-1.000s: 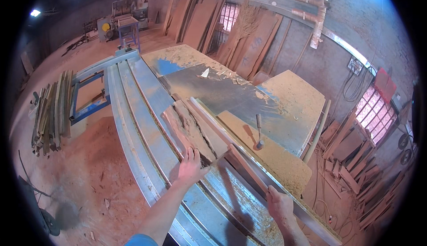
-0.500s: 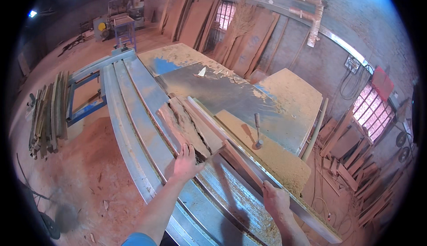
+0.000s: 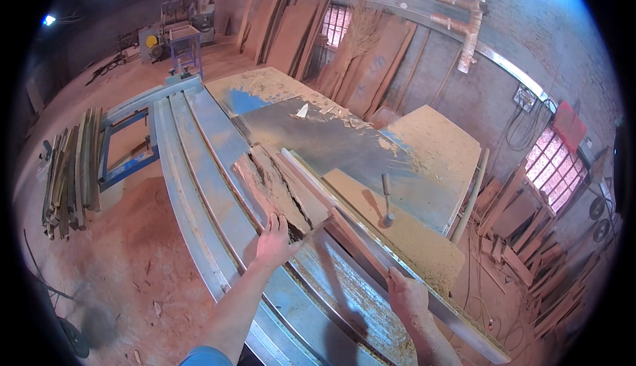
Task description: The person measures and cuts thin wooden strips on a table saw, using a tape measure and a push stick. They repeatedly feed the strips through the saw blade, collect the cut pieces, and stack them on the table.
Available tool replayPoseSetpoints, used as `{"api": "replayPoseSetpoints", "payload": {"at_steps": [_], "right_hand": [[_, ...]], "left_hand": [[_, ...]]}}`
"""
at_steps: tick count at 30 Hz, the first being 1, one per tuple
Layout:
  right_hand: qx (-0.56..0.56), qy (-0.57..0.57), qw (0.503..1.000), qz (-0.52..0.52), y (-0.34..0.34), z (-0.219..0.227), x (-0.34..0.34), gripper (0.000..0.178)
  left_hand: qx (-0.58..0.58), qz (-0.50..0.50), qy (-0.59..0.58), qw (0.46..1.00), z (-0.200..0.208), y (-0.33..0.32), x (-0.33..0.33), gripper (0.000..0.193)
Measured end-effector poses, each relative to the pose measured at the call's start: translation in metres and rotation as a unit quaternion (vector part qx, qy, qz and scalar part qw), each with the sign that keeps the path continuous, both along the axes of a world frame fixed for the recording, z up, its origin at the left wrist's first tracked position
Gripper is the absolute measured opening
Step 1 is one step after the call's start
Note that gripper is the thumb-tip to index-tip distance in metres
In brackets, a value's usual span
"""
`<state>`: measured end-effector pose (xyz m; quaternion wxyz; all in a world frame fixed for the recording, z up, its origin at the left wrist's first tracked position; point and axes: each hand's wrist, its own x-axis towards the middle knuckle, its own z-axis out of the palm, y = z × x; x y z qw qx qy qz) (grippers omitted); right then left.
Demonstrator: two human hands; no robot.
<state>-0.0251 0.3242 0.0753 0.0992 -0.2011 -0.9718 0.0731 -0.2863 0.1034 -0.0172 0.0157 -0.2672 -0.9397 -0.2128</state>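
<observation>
A rough-edged wooden board with a dark split along it lies on the metal sliding table of a saw, against the long metal fence. My left hand grips the board's near left corner, fingers over its top and thumb by the near end. The fingers of my right hand are closed around the near end of a narrow wooden stick. This stick lies along the fence, and its far end meets the board's near right corner. The saw blade cannot be made out.
A hammer-like tool stands upright on the sawdust-covered panel beyond the fence. Wood scraps lie on the dark tabletop. Long slats are piled on the floor at left; offcuts lie at right. Large boards lean on the wall.
The board, the stick and both my hands have shifted slightly forward along the fence. My grip looks the same in both hands. The view has tilted a little.
</observation>
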Motion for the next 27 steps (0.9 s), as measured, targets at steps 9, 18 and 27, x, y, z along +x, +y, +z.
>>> {"api": "replayPoseSetpoints", "payload": {"at_steps": [9,18,27], "right_hand": [[-0.014,-0.019,1.000,-0.009,-0.008,0.011,-0.016,0.015],[-0.018,-0.019,1.000,-0.002,-0.010,0.009,-0.032,0.016],[-0.022,-0.042,0.999,-0.011,-0.016,0.015,-0.049,0.017]], "left_hand": [[0.003,0.006,0.001,1.000,0.000,-0.004,-0.013,0.099],[0.007,0.010,0.006,1.000,-0.003,-0.009,-0.029,0.098],[-0.006,0.013,-0.012,1.000,0.001,-0.013,-0.044,0.100]]}}
